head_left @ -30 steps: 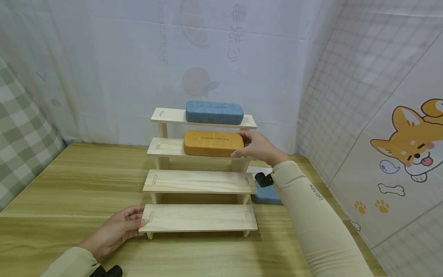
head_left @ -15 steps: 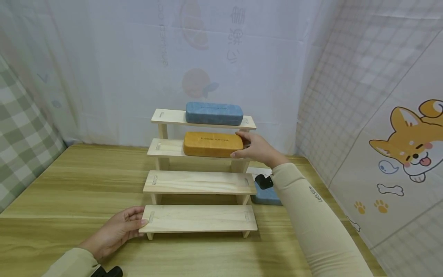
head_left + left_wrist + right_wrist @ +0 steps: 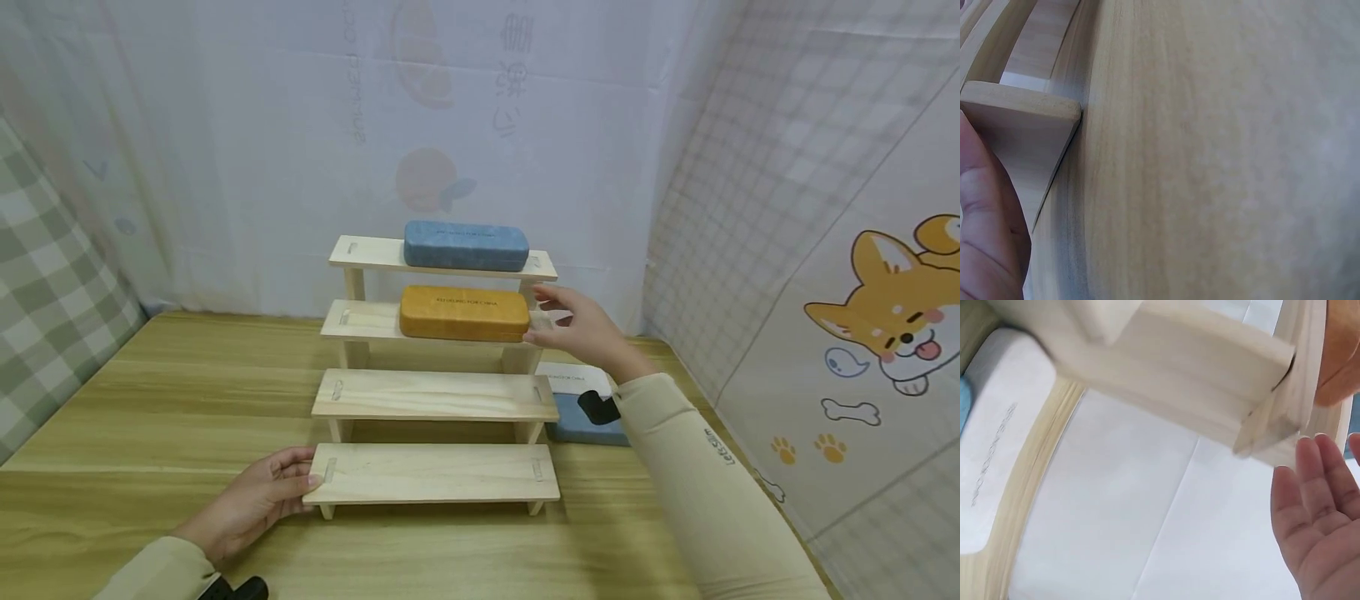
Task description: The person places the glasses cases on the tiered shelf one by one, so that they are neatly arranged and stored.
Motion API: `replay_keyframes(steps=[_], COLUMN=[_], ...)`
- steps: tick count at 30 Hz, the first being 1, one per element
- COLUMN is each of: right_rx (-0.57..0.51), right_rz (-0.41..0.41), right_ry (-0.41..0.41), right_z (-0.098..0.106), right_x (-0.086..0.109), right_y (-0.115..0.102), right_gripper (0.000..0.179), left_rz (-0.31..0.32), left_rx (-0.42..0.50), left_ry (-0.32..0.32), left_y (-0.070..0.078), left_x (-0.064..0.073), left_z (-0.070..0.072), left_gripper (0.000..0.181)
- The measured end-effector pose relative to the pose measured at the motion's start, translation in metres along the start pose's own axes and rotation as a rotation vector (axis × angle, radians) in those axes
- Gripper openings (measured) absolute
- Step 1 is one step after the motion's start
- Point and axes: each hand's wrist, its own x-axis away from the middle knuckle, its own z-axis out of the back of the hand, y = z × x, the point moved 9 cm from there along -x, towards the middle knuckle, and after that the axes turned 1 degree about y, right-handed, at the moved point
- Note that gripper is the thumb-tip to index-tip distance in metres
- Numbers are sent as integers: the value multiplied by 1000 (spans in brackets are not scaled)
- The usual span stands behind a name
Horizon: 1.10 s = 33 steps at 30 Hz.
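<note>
A pale wooden four-step display rack (image 3: 431,473) stands on the table. My left hand (image 3: 247,500) pinches the left end of its lowest step, thumb on top; part of that hand shows against the board in the left wrist view. An orange glasses case (image 3: 463,313) lies on the second step from the top, lettering upward. Just off its right end is my right hand (image 3: 581,329), fingers parted and holding nothing. The right wrist view shows those fingers (image 3: 1313,475) extended beside the step. On the top step lies a blue glasses case (image 3: 465,246).
A white case (image 3: 573,377) and another blue case (image 3: 585,419) lie on the table right of the rack, partly hidden by the rack and my right wrist. A white curtain (image 3: 262,167) hangs behind; a printed cloth wall (image 3: 810,208) rises at the right.
My right hand has let go of the orange case and drawn back a little to the right. The case stays on its step. The left hand keeps its hold.
</note>
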Motion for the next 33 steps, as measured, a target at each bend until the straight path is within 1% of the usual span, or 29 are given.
replay_keyframes(steps=[7,13,18,23,29,33], right_rx=[-4,-5,20,58,69,56], right_rz=[21,4,-57,-113,-136,-156], right_ry=[77,89,81,51,42,38], right_z=[20,28,30,27,24,22], right_x=[22,40,52,60,69,73], right_y=[20,42,68,93,120,135], right_gripper=[69,68,70,76,76,76], left_rz=[-2,-2,0,-7,-10,-4], left_rx=[-4,-1,-2,10,21,27], left_ry=[2,1,-9,-10,-9,-15], left_y=[0,0,0,-1,-1,-2], left_x=[0,0,0,-1,-2,-1], left_z=[1,0,-1,0,0,0], left_gripper=[73,73,74,74,74,74])
